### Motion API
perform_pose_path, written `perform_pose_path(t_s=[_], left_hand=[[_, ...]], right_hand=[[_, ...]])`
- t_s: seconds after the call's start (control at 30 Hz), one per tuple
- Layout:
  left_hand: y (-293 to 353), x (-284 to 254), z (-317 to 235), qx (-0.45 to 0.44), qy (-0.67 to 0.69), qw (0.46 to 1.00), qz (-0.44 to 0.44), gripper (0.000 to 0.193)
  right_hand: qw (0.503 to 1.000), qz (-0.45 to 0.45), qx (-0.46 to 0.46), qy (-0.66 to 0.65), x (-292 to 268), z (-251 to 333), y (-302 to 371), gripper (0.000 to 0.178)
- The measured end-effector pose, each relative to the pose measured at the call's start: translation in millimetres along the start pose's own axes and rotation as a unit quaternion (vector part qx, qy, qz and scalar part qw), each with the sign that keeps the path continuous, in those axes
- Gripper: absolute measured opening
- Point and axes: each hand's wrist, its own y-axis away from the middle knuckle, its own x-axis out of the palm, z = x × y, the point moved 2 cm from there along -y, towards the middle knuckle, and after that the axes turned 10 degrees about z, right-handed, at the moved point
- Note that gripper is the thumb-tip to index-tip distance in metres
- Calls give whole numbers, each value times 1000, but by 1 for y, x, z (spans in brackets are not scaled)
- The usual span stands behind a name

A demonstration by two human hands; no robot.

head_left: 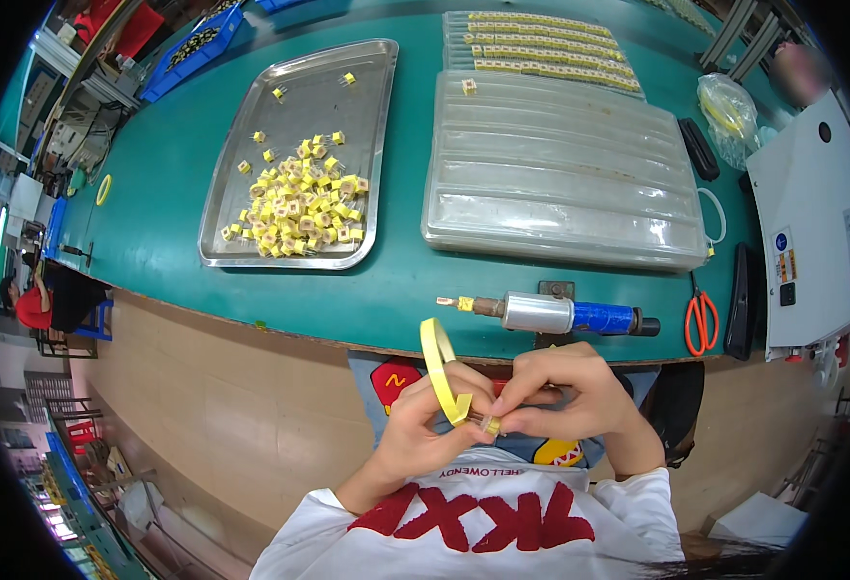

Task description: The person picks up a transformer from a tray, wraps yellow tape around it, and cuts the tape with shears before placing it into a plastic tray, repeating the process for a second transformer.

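Observation:
Close to my body, just off the table's front edge, my two hands meet. My left hand (427, 425) is closed, with a roll of yellow tape (432, 350) hooked on its fingers and a short end of tape folded out. From the right, my right hand (579, 391) pinches a small yellow-taped component (490, 423) with thin pins, which the left fingertips also touch. Beyond the hands a blue and silver motor tool (565, 314) lies along the table edge, a piece of yellow tape around its tip. A metal tray (383, 126) holds a heap of similar yellow components (299, 208).
Stacked clear plastic trays (560, 164) stand behind the tool, with one component on top. Filled rows of components (541, 43) lie behind them. Orange-handled scissors (701, 324), a white machine box (802, 222) and a plastic bag (727, 111) are at right. A blue bin (193, 53) stands far left.

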Motion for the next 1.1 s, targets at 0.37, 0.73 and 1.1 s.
perform_pose_path(t_s=[0.37, 0.73, 1.1], left_hand=[[-1, 4, -4, 122, -233, 960, -96, 25], [-2, 3, -5, 170, -309, 930, -103, 28], [1, 0, -4, 111, -122, 980, -112, 23]], right_hand=[[966, -54, 86, -237, 22, -10, 7, 19], [955, -63, 110, -268, 28, -3, 5, 19], [996, -23, 40, -78, 19, -5, 7, 28]])
